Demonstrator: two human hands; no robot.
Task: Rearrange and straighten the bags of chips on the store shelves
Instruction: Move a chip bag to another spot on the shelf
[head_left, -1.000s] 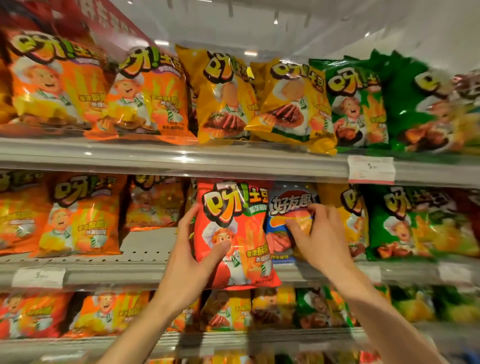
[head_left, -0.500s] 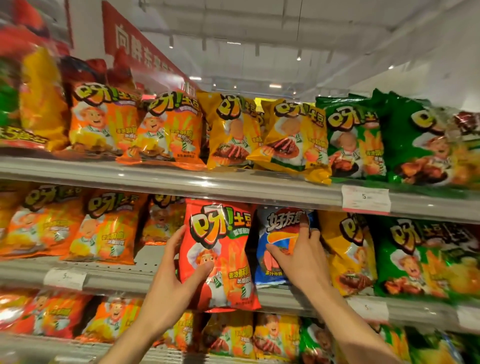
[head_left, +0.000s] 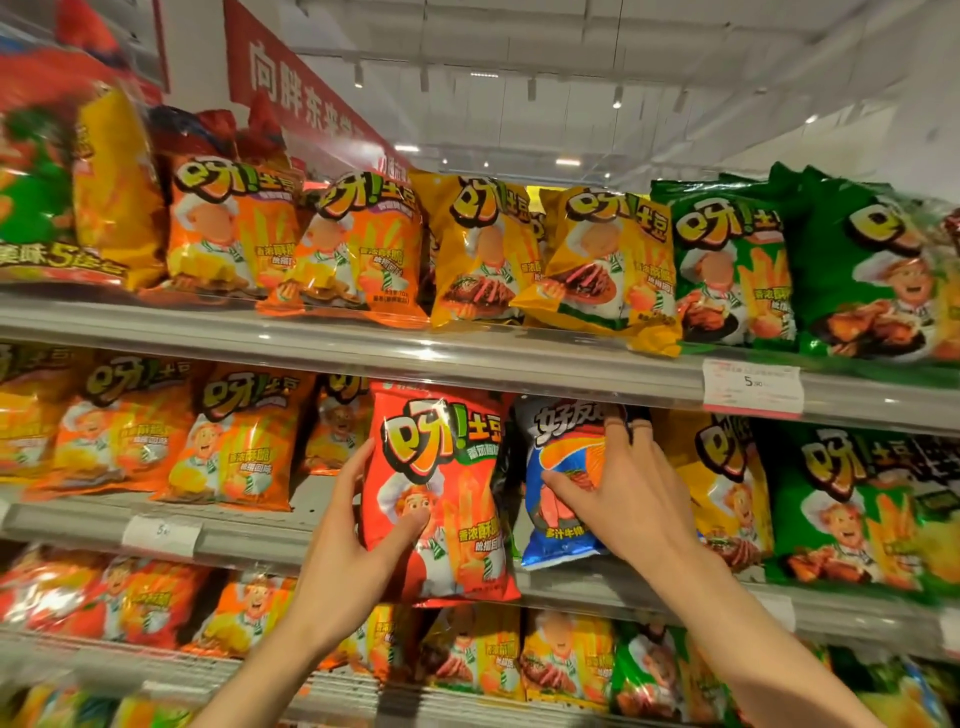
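Three grey metal shelves of a store rack, stacked across the frame. Upper shelf (head_left: 467, 358) loaded left to right with orange chip bags (head_left: 291, 249), yellow chip bags (head_left: 550, 254) and green chip bags (head_left: 800, 270); price tag (head_left: 751, 387) clipped to its front edge at right. Middle shelf (head_left: 249, 535) carrying orange bags at left, a red chip bag (head_left: 441, 499) and a blue chip bag (head_left: 563, 488) at centre, yellow and green at right. Bottom shelf (head_left: 332, 691) lined with mixed bags, blurred at the edges.

Red bag (head_left: 439, 499) with yellow lettering — blue-and-white bag (head_left: 563, 483), orange swirl
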